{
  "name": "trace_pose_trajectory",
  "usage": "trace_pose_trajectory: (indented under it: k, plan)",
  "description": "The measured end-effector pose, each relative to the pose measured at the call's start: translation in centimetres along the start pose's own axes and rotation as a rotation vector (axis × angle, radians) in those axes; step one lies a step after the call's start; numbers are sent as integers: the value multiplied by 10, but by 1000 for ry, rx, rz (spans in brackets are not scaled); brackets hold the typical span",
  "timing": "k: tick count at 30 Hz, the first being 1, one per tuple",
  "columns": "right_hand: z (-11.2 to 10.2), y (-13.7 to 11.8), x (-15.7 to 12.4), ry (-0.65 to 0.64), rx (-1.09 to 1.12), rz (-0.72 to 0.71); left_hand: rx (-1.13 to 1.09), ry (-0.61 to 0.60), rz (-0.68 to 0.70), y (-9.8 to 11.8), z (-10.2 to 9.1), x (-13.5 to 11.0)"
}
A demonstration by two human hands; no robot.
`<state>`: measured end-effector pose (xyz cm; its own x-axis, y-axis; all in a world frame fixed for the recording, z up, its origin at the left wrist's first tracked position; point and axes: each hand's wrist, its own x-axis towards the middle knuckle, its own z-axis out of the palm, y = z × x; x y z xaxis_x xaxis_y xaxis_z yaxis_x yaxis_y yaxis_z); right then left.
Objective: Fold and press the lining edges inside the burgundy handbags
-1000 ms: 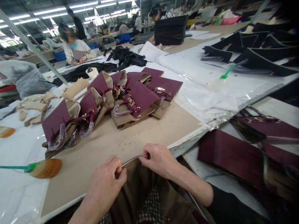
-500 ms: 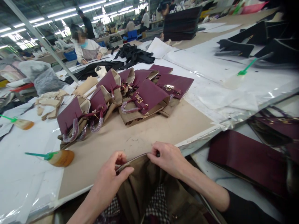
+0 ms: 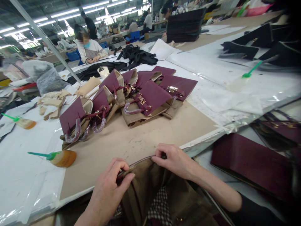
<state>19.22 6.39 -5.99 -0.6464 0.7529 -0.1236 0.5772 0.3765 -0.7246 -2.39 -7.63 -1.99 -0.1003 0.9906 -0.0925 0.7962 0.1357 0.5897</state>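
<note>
My right sleeve [image 3: 256, 210], at the lower right of the frame, is black and looks plain, its edge curving round my forearm well above the wrist. Towards the corner the fabric sinks into shadow, so I can't make out seams or folds. From that edge on, my right hand [image 3: 175, 160] and forearm are bare, slim at the wrist and fuller higher up. My left hand [image 3: 109, 185] is bare too, as is its forearm down to the bottom edge. Dark-and-white checked cloth [image 3: 160, 205] shows at bottom centre; whether I'm wearing it, I can't tell.
</note>
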Motion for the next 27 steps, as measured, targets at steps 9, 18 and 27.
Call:
trace_pose_trajectory:
  k: [9,18,27]
  plan:
    - [-3,7,-9,5,73,-39,172,-49,200,1,-8,8]
    - [-6,9,-15,25,117,-30,29,-39,217,6,-3,3]
    - [-3,3,-18,43,63,10,-86,-15,-80,25,-2,11]
